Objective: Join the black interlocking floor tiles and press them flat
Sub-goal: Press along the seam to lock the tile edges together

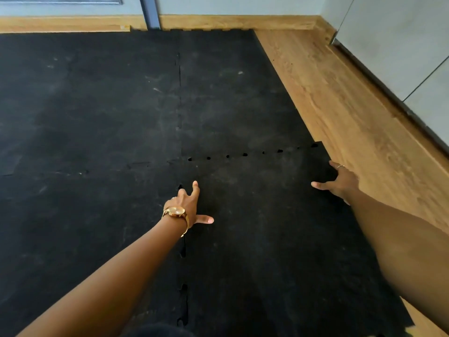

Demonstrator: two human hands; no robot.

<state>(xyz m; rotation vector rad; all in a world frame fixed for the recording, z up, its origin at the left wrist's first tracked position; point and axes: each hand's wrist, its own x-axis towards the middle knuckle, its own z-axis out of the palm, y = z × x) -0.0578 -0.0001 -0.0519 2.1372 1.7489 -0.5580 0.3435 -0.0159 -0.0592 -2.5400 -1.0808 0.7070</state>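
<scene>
Right hand (340, 182) at tile (267, 215) edge, perhaps underneath, beside wood floor (352, 113)

One head-worn wide-angle view, looking forward and down, close above the black floor tiles (255, 239), skirting board (230, 21) and wall (243, 4) at the top edge

The near tile (267, 227) is pressed by the spread left hand (188, 206) beside its gapped seam (183, 251); the right hand (340, 182) is laid on its right edge.
</scene>
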